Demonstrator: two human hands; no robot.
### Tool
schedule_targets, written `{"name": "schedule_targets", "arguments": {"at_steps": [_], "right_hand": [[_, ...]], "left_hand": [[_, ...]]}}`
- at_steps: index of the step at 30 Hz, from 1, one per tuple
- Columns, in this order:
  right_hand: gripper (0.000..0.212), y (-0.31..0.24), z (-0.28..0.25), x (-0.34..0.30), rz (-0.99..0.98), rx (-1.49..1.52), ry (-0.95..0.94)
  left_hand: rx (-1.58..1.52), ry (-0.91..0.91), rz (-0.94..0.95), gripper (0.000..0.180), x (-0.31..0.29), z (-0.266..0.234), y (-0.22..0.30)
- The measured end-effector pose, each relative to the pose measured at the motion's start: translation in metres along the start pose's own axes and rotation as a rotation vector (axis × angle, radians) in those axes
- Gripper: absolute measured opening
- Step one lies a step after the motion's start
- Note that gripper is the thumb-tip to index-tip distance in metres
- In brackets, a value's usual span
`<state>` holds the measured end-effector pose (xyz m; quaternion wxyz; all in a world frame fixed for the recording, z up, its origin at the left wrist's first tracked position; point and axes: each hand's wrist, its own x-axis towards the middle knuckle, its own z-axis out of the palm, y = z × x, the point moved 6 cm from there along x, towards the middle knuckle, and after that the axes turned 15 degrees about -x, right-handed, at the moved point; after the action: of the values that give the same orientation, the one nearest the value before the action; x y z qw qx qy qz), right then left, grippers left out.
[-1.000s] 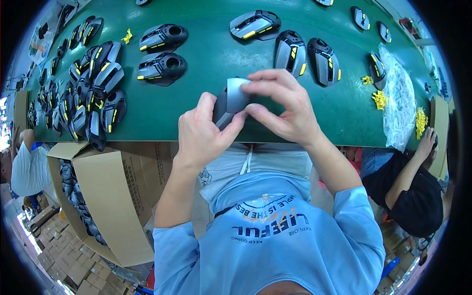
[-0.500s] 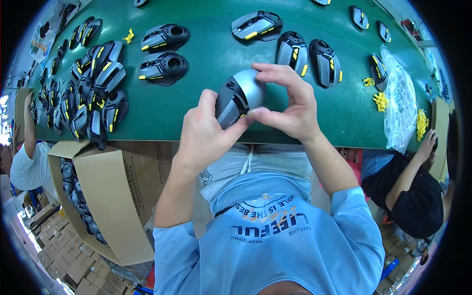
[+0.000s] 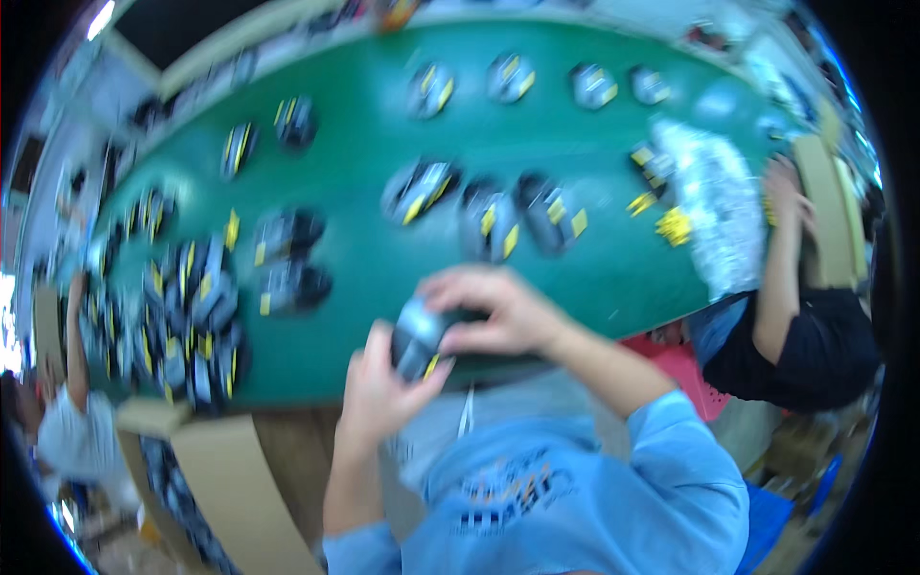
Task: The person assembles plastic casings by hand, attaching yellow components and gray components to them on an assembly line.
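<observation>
Just above the near edge of the green table, both hands hold a computer mouse shell [image 3: 418, 335], silver-grey and black with a bit of yellow. My left hand [image 3: 376, 391] is closed round its lower left side, the thumb along the near end. The fingers and thumb of my right hand [image 3: 503, 311] close on its rounded silver end. Motion blurs the details. Left of my hands lie two more mouse shells [image 3: 290, 286] in black, grey and yellow. Beyond my right hand sit three others, one tilted mouse shell [image 3: 422, 190] among them.
A heap of mouse shells [image 3: 196, 321] covers the table's left part. On the right lie small yellow parts [image 3: 674, 227] and clear plastic wrap [image 3: 707, 211]. An open carton [image 3: 230, 479] of dark parts stands below the left edge. Co-workers sit at both sides.
The view has tilted up, showing more of the table's far side. My hands, still round the mouse shell, have come nearer the table's front edge.
</observation>
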<state>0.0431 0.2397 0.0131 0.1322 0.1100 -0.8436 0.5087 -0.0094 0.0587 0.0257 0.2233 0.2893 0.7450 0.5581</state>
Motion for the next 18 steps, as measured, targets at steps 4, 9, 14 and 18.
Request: {"name": "schedule_targets", "arguments": {"at_steps": [4,9,14,18], "right_hand": [[0.047,-0.008,0.011,0.002,-0.092,0.048,-0.034],[0.057,-0.015,0.012,-0.001,-0.126,-0.148,0.026],[0.064,-0.009,0.008,0.000,-0.007,0.017,-0.093],[0.069,-0.006,0.011,0.003,0.017,0.027,-0.114]], "left_hand": [[0.111,-0.045,-0.063,0.055,-0.011,-0.009,0.003],[0.240,0.018,0.109,0.055,-0.006,-0.005,0.005],[0.163,-0.065,0.113,0.052,0.000,-0.003,0.027],[0.153,-0.061,0.110,0.052,0.000,-0.001,0.012]]}}
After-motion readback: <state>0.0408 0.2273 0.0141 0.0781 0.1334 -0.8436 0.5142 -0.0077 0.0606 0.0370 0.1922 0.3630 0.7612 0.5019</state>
